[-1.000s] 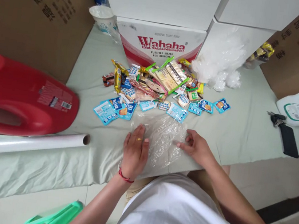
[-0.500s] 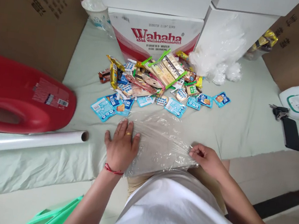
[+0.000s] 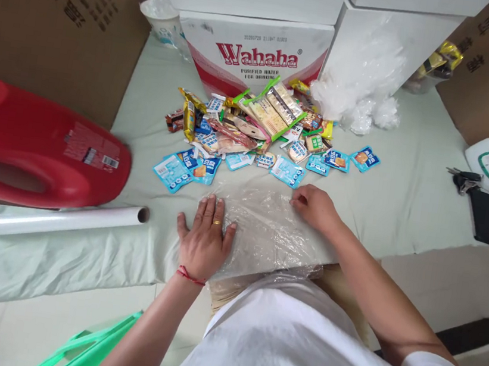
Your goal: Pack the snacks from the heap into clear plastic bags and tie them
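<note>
On the table [image 3: 384, 219], the left hand [image 3: 205, 241] lies splayed over clear film [image 3: 261, 224], laid out but not yet smooth, right hand [image 3: 317, 209] pinching its edge!

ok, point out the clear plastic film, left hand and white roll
Clear plastic film [image 3: 260, 233]: head view, on its crinkled middle.
Left hand [image 3: 204, 242]: head view, on the back of the hand.
White roll [image 3: 50, 222]: head view, midway along its visible length.

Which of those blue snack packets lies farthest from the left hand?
The blue packet at the right end of the snack pile, toward the keys. Every other visible blue packet lies farther left, closer to the left hand.
</note>
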A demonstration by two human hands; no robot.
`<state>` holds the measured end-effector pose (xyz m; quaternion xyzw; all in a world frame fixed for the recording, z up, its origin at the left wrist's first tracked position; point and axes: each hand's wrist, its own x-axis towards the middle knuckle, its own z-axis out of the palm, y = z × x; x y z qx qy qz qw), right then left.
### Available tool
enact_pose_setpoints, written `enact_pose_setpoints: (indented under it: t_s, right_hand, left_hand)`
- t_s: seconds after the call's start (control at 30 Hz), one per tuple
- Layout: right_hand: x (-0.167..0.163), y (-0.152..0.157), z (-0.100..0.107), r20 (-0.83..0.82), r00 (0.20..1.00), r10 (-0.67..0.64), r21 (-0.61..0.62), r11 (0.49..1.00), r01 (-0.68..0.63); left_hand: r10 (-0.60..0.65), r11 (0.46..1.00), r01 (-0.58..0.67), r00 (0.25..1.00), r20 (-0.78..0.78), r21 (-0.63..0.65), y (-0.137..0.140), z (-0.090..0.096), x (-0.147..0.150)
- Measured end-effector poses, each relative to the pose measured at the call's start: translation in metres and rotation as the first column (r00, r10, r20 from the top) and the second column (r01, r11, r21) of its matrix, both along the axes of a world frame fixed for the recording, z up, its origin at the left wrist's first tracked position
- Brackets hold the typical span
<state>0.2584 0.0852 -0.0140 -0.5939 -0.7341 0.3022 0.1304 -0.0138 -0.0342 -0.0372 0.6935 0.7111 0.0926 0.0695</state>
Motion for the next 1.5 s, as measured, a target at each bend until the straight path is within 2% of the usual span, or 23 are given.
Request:
enact_pose_setpoints:
  t_s: [0.1,0.2,0.27,0.33,0.43,0.53,0.63,0.7,0.77,0.8,0.87,0.93,1.0,1.07,1.1,1.17,1.2,1.33,1.43,1.5]
  right_hand:
    - [0.007,0.011,0.005,-0.202,0.979,-0.026,-0.027,0.999,0.021]
    - [0.022,0.022,0.015,-0.373,0.925,-0.071,-0.151,0.988,0.015]
    - [0.028,0.026,0.017,-0.441,0.893,-0.092,-0.251,0.968,-0.024]
    - [0.029,0.03,0.016,-0.467,0.878,-0.108,-0.251,0.968,-0.014]
    - [0.023,0.038,0.008,-0.417,0.905,-0.086,-0.051,0.996,0.071]
    - [0.014,0.047,0.003,-0.227,0.974,-0.012,0.168,0.984,0.051]
    - [-0.002,0.043,0.012,-0.047,0.997,-0.062,0.376,0.924,0.075]
    - [-0.022,0.026,0.022,-0.035,0.997,-0.072,0.49,0.868,0.08]
    - [-0.048,-0.004,0.028,-0.032,0.996,0.08,0.533,0.844,-0.051]
    - [-0.061,-0.021,0.028,-0.012,0.973,0.229,0.514,0.836,-0.19]
    - [-0.086,-0.053,0.022,0.05,0.858,0.511,0.463,0.75,-0.473]
    - [-0.103,-0.078,0.008,0.088,0.791,0.606,0.395,0.708,-0.586]
    - [-0.111,-0.092,-0.006,0.106,0.773,0.625,0.344,0.707,-0.618]
    - [-0.112,-0.097,-0.017,0.107,0.771,0.628,0.32,0.712,-0.625]
    - [-0.111,-0.097,-0.021,0.103,0.771,0.628,0.317,0.714,-0.624]
    - [-0.109,-0.095,-0.024,0.088,0.77,0.632,0.314,0.716,-0.624]
    - [-0.108,-0.095,-0.025,0.079,0.765,0.639,0.307,0.715,-0.628]
    - [-0.099,-0.095,-0.018,0.047,0.764,0.644,0.244,0.734,-0.634]
    - [-0.08,-0.098,-0.009,0.018,0.772,0.636,0.234,0.748,-0.621]
    - [-0.06,-0.097,-0.001,-0.068,0.759,0.647,0.226,0.751,-0.62]
  left_hand:
    - [0.009,1.0,-0.009,1.0,0.014,-0.003,0.0,0.0,0.0]
    - [0.009,1.0,-0.009,0.999,0.037,0.006,0.001,0.001,0.001]
    - [0.007,1.0,-0.007,0.999,0.049,0.008,0.001,0.001,0.001]
    - [0.008,1.0,-0.009,0.998,0.055,0.006,0.001,0.002,0.001]
    - [0.021,1.0,-0.021,0.998,0.054,0.004,0.001,0.001,0.0]
    - [0.042,0.999,-0.043,0.998,0.054,0.005,0.001,0.0,0.0]
    - [0.063,0.998,-0.064,0.996,0.059,0.007,0.002,-0.002,0.001]
    - [0.076,0.997,-0.077,0.994,0.073,0.016,0.003,-0.005,0.0]
    - [0.103,0.994,-0.108,0.988,0.114,0.031,0.003,-0.007,-0.002]
    - [0.125,0.99,-0.132,0.981,0.149,0.042,0.003,-0.008,-0.005]
    - [0.166,0.979,-0.187,0.961,0.221,0.078,0.002,-0.005,-0.01]
    - [0.182,0.959,-0.227,0.951,0.248,0.167,0.0,0.006,-0.014]
    - [0.141,0.925,-0.21,0.963,0.228,0.316,-0.002,0.022,-0.014]
    - [0.002,0.896,-0.096,0.977,0.214,0.433,-0.001,0.037,-0.008]
    - [-0.091,0.893,-0.017,0.972,0.217,0.449,0.002,0.041,-0.004]
    - [-0.23,0.91,0.129,0.948,0.221,0.394,0.015,0.042,0.005]
    - [-0.253,0.926,0.173,0.944,0.213,0.335,0.025,0.038,0.009]
    - [-0.189,0.976,0.175,0.977,0.103,0.129,0.072,0.01,0.012]
    - [-0.203,0.975,0.196,0.978,0.057,0.108,0.093,-0.004,0.006]
    - [-0.226,0.968,0.22,0.973,0.043,0.125,0.097,-0.007,0.003]
